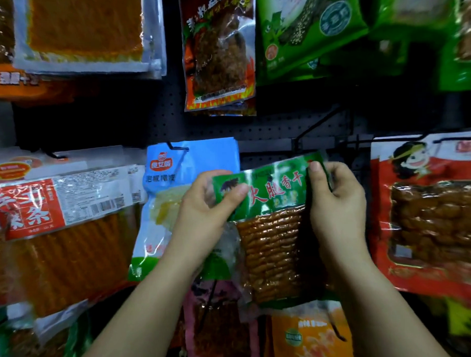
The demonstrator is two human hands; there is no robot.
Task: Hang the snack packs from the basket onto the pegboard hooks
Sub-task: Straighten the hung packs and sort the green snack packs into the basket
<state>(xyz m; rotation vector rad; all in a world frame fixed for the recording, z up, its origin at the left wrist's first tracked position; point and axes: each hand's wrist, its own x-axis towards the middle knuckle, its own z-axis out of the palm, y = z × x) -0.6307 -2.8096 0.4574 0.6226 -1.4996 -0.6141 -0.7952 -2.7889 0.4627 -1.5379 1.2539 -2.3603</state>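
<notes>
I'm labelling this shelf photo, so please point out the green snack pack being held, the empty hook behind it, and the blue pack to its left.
green snack pack (272, 187): head view, on its green printed header.
empty hook (318, 123): head view, on the bare black rod.
blue pack (201, 158): head view, on its blue upper part.

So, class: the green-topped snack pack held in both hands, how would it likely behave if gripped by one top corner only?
The green snack pack would probably droop: its film header already creases under the left hand and right hand. The glossy wrapper may be slippery. The packed brown strips likely make it bottom-heavy, so it would swing.
</notes>
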